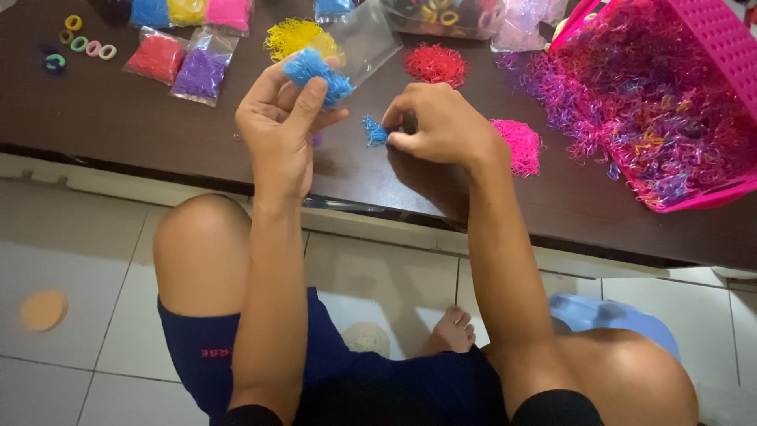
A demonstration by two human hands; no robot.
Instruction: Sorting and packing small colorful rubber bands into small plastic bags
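While a person sits at a dark table (pixel 118 118), the left hand (pixel 280 118) pinches a clump of blue elastic bands (pixel 315 72) above it; the right hand (pixel 441 126) pinches a smaller blue tuft (pixel 374 131); both look light, soft, springy, best gripped by fingertips mid-clump.

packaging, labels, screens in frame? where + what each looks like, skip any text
Red band bag: far left of table, small clear pouch, lying flat.
Purple band bag: just right of it, same shape.
Blue, yellow, pink bags: top edge, in a row, cut off.
Empty clear bag: beyond the left hand, next to the yellow pile.
Clear bag of hair ties: top centre.
No screens or signs.
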